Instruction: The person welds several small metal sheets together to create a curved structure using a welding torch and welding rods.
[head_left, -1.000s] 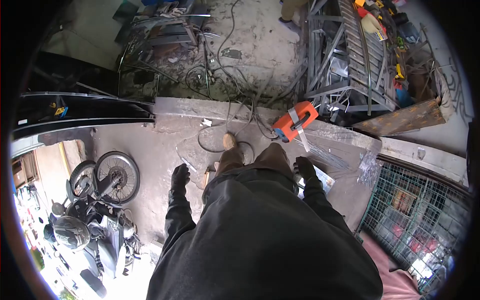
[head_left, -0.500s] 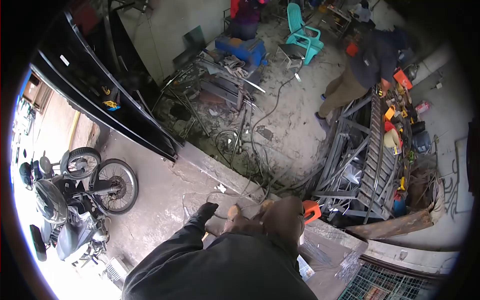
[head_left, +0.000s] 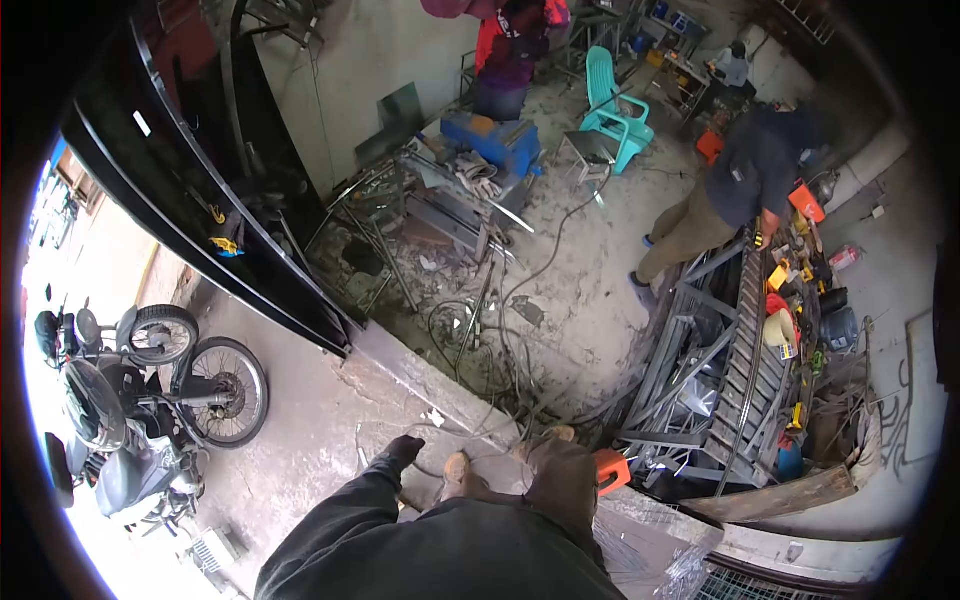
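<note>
Way through: rough floor (head_left: 575, 290) between metal pile (head_left: 445, 225) and stacked frames (head_left: 715, 385) | Across it: raised sill (head_left: 430, 375), looping cables (head_left: 510, 370) | Left hand (head_left: 405, 450): open air around | Right: orange case (head_left: 611, 470) by leg | Left: motorcycle (head_left: 145, 395), black panels (head_left: 190, 220) | Far: 1 teal chair (head_left: 612, 105), 1 person (head_left: 745, 165) bending over frames

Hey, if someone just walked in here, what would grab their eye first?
Probably the turquoise plastic chair, bright against the grey floor toward the back. Next, the blue machine amid metal scraps left of it, and the orange case beside the wearer's leg. Motorcycles stand at the far left.
</note>
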